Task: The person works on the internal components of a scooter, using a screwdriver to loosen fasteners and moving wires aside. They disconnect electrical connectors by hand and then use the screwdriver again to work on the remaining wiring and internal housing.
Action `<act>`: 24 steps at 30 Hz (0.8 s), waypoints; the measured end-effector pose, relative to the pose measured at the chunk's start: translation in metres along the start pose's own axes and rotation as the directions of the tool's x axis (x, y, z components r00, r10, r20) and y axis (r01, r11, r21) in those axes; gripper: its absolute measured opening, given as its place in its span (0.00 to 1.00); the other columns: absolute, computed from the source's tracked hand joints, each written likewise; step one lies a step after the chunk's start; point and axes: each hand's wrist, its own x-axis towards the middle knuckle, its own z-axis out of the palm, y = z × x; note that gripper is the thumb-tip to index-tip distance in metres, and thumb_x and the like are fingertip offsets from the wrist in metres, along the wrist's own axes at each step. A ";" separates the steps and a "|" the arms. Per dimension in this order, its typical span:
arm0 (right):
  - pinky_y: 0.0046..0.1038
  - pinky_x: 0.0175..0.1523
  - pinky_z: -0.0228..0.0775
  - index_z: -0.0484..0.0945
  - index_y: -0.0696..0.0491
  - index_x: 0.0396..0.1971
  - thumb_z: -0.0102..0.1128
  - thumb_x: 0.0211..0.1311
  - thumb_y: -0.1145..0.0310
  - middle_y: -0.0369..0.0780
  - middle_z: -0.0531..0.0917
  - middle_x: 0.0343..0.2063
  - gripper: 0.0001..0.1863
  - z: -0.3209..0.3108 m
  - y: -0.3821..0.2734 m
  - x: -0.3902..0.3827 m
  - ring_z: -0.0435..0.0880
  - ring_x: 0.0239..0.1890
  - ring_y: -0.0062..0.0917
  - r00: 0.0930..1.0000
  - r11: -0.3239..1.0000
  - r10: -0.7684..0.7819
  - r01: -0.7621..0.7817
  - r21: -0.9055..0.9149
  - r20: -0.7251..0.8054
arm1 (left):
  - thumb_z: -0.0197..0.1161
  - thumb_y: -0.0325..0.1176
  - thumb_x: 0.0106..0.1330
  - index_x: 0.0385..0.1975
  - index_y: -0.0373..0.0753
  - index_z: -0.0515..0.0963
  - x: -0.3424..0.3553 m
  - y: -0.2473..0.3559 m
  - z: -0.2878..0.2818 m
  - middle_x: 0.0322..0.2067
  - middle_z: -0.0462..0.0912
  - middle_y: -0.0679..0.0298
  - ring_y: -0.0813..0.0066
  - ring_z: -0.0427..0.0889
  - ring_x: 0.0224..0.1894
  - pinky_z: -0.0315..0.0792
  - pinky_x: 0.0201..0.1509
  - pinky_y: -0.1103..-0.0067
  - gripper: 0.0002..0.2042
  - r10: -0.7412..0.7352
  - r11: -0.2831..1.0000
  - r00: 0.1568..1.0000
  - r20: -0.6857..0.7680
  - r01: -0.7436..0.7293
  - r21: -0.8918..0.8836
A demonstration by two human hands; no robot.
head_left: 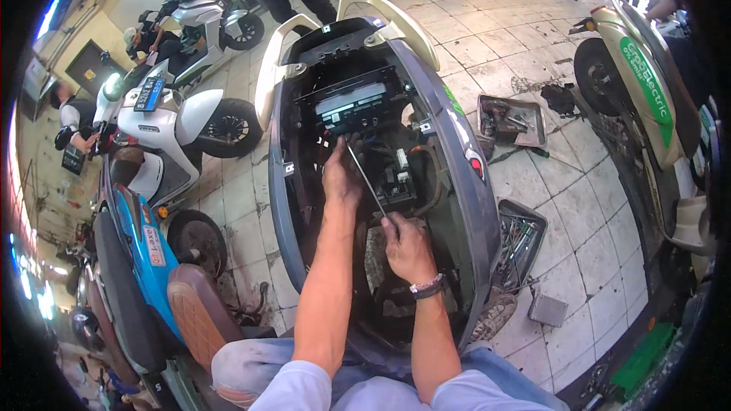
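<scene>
Bay (280,202) lying open, module (352,104) at 11 still sitting in, looking unfinished; right hand (409,250) at 5 gripping rod (367,179), left hand (340,176) at 9, grip unclear

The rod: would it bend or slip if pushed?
The rod is probably stiff: it runs straight from the right hand. Being slim, it is likely light. Its shiny, smooth-looking surface might be slippery.

— From my screen, the rod (367,180) looks like smooth, shiny metal. How does the side panel (481,213) read to you?
— I'd say satin grey plastic. The cream grab rail (419,30) looks glossier.
— And the brown seat (199,304)?
— Quilted, leather-like. I see smooth, grimy floor tiles (586,236).
</scene>
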 end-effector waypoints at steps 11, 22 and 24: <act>0.49 0.54 0.74 0.80 0.65 0.49 0.49 0.77 0.64 0.62 0.82 0.45 0.18 -0.002 -0.006 0.003 0.80 0.51 0.59 0.999 0.998 0.045 -0.046 0.040 0.020 | 0.54 0.36 0.78 0.50 0.39 0.80 -0.001 0.003 0.003 0.46 0.88 0.64 0.73 0.87 0.45 0.82 0.47 0.77 0.11 -0.035 0.988 0.999 0.017 0.037 -0.150; 0.40 0.46 0.77 0.81 0.62 0.50 0.51 0.78 0.53 0.54 0.85 0.31 0.24 0.010 0.010 0.004 0.87 0.37 0.47 0.891 0.836 0.317 -0.424 0.349 0.325 | 0.55 0.39 0.78 0.48 0.39 0.82 0.008 -0.003 -0.005 0.41 0.84 0.65 0.71 0.81 0.43 0.76 0.45 0.73 0.12 -0.133 0.991 0.986 0.097 0.131 0.025; 0.40 0.44 0.77 0.81 0.62 0.50 0.51 0.79 0.53 0.54 0.86 0.31 0.24 0.030 0.029 0.008 0.88 0.36 0.46 0.956 0.904 0.228 -0.279 0.323 0.186 | 0.55 0.37 0.77 0.47 0.38 0.82 0.024 -0.005 -0.007 0.40 0.86 0.63 0.69 0.83 0.41 0.78 0.44 0.73 0.12 -0.134 0.991 0.987 0.089 0.133 0.023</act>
